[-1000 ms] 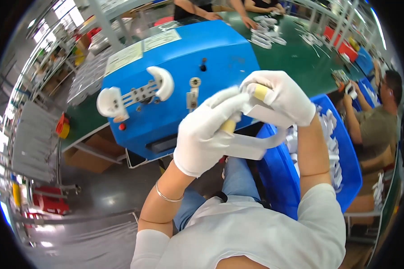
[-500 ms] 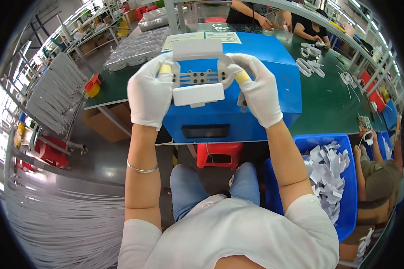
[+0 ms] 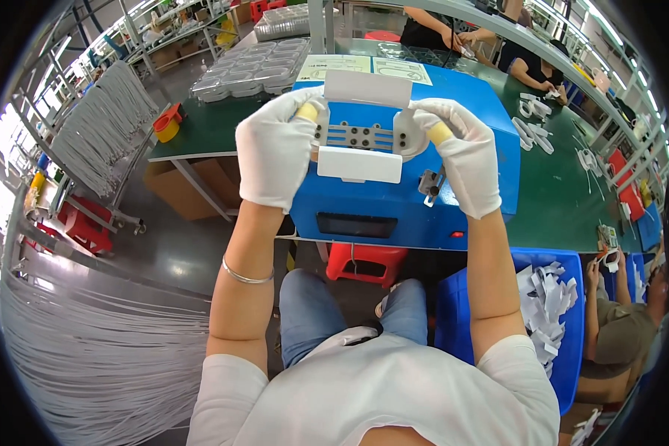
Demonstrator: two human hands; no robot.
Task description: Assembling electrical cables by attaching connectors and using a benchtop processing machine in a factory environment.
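Green-topped bench [image 3: 554, 212] space stretches across a busy workshop, with a blue machine [image 3: 364, 197] on it straight ahead of the person. Clear plastic trays [image 3: 249, 70] are stacked at the bench's left, near a red-and-yellow roll [image 3: 169, 125], and white loops [image 3: 531, 134] lie to the machine's right, with co-workers busy beyond. Over the machine, the left hand [image 3: 275, 152] and right hand [image 3: 468, 160], both in white gloves with yellow thumb covers [image 3: 439, 134], grasp a white band [image 3: 359, 164] by its two ends. Its flat panels stand on the far and near sides of the machine's metal holder [image 3: 359, 137]; whether it touches the holder I cannot tell. Below the right forearm, a blue bin [image 3: 453, 305] holds white pieces [image 3: 546, 312], and a red stool [image 3: 368, 264] sits under the bench.
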